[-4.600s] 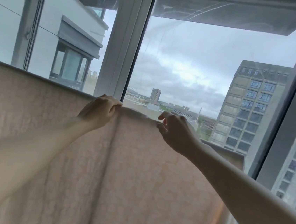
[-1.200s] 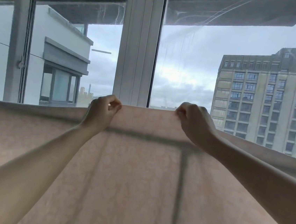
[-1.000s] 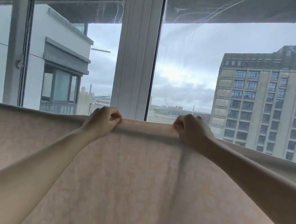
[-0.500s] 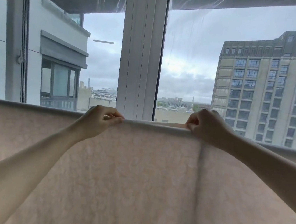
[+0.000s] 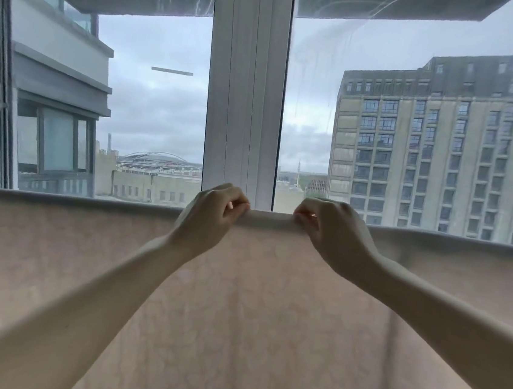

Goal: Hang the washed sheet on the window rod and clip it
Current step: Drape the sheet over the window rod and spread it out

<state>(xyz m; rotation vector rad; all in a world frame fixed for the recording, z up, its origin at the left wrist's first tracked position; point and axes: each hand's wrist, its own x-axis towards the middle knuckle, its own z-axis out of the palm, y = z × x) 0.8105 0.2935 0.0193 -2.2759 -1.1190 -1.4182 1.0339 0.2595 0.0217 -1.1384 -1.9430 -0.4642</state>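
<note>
Sheet (image 5: pixel 251 320): pale pink, faint floral print, draped across the window's full width, top fold level. Left hand (image 5: pixel 211 218) and right hand (image 5: pixel 330 233): fingers curled, pinching the top fold, close together below the white mullion (image 5: pixel 243 98). Beyond the glass: grey sky, tall block (image 5: pixel 444 144).

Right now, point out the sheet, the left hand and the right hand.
sheet (image 5: pixel 249 336), head view, middle of the hanging cloth.
left hand (image 5: pixel 211 218), head view, back of the hand.
right hand (image 5: pixel 330 230), head view, back of the hand.
</note>
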